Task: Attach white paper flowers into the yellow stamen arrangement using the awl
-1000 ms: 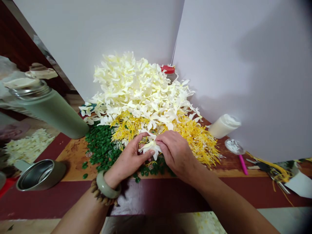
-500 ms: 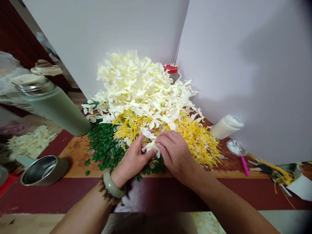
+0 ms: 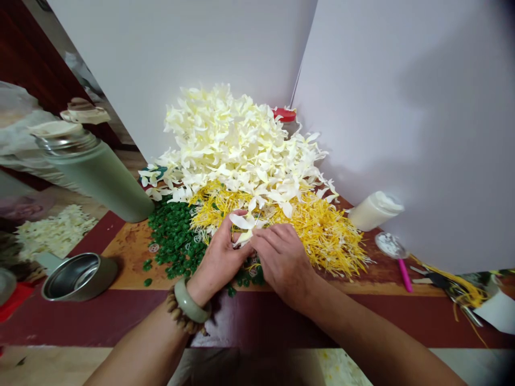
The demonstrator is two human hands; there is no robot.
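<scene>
My left hand (image 3: pixel 223 257), with a pale bangle and a beaded bracelet at the wrist, holds a white flower (image 3: pixel 244 224) between thumb and fingers. Closed at the flower's right edge, my right hand (image 3: pixel 281 260) has its fingertips pinched together; a thin pale tip shows above them, too small to name. A heap of white petals (image 3: pixel 237 139) rises behind the hands. Yellow stamens (image 3: pixel 330 233) lie in front of it, mostly to the right. Small green plastic pieces (image 3: pixel 177 236) are spread left of my left hand.
A green thermos (image 3: pixel 104 179) and a metal cup (image 3: pixel 78 279) stand at the left. On the right are a white bottle (image 3: pixel 374 212), a small dish of white paste (image 3: pixel 390 244), a pink stick (image 3: pixel 405 275) and tools with yellow strands. A red lid (image 3: pixel 285 114) shows behind the petals.
The flower's petals now lie more spread and visible in my left hand. My right fingers have shifted slightly down and left, pinching at its edge. The whole view has moved slightly.
</scene>
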